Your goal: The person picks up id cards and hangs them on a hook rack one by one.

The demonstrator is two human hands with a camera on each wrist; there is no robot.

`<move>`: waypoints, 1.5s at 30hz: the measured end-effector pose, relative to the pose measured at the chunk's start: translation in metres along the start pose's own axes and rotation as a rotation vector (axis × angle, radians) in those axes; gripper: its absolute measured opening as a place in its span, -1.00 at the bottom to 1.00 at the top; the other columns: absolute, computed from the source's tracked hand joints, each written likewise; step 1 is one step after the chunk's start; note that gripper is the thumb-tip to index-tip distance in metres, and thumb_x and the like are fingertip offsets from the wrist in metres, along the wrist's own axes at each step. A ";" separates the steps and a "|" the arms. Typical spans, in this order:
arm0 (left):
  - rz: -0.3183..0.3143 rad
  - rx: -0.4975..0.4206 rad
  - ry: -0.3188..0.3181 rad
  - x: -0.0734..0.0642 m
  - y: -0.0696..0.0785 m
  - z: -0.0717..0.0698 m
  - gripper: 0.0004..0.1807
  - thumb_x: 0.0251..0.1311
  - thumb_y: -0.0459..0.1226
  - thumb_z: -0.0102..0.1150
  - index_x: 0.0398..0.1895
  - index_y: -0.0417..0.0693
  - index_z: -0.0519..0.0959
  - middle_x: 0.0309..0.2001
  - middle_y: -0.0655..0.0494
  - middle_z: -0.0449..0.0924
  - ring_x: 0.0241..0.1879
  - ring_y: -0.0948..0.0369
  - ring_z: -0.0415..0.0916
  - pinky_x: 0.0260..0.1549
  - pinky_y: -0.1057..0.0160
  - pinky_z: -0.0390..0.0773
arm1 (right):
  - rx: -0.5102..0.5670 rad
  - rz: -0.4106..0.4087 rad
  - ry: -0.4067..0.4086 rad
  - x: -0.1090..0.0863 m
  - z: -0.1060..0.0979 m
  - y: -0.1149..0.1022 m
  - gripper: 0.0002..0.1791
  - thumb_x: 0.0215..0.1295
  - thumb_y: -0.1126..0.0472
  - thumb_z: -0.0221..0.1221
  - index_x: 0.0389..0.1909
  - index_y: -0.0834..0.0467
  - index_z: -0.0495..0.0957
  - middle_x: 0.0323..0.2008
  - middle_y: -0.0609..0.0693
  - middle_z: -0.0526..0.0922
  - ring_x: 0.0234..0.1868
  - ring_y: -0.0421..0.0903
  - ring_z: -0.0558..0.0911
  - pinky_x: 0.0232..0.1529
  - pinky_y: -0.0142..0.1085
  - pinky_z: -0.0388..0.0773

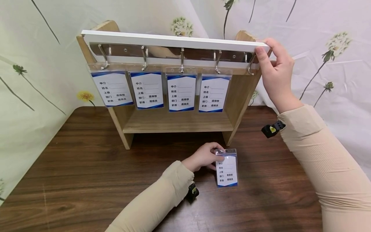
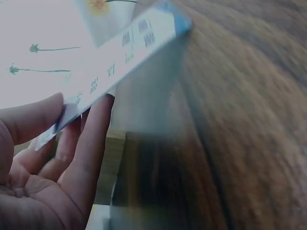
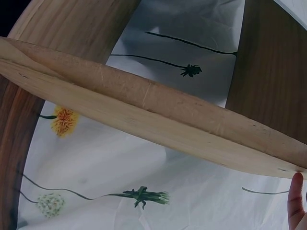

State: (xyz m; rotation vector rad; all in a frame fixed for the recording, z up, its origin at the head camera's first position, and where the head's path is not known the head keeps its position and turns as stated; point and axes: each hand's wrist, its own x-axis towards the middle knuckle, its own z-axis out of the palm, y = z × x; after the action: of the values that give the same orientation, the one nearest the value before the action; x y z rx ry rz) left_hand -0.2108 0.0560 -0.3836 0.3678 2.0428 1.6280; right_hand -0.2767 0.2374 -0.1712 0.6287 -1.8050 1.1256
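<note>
My left hand (image 1: pixel 203 157) pinches a clear-sleeved name badge (image 1: pixel 227 170) near its top edge, between thumb and fingers. White with blue borders and printed Chinese text, the badge is just above the table and in front of the wooden rack (image 1: pixel 176 124). The left wrist view shows the same badge (image 2: pixel 127 45) at a slant. My right hand (image 1: pixel 276 69) grips the right end of the white hook rail (image 1: pixel 174 40), thumb on its front. Close to that thumb is the rightmost metal hook (image 1: pixel 251 66). Only a fingertip (image 3: pixel 297 191) shows in the right wrist view.
Several matching badges hang from the other hooks, including one badge (image 1: pixel 181 93) at the middle. The rack's wooden side panel (image 3: pixel 144 103) crosses the right wrist view. Beneath lies a dark wooden table (image 1: pixel 87 180). A white flower-patterned cloth (image 1: pixel 327 83) hangs behind.
</note>
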 end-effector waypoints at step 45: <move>0.463 0.241 0.191 -0.030 0.102 -0.001 -0.82 0.38 -0.16 0.17 -0.11 -0.05 0.63 -0.24 0.08 0.71 -0.35 0.32 0.56 -0.36 0.42 0.53 | -0.043 -0.038 -0.044 0.001 -0.005 0.003 -0.79 0.43 0.13 0.16 -0.08 0.14 0.65 -0.35 -0.50 0.51 -0.34 -0.32 0.44 -0.41 -0.56 0.44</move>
State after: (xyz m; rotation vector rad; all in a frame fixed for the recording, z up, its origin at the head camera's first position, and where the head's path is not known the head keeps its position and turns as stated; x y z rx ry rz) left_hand -0.1961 0.0653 -0.2789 0.8540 2.4411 1.7267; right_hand -0.2774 0.2436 -0.1705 0.6641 -1.8427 1.0520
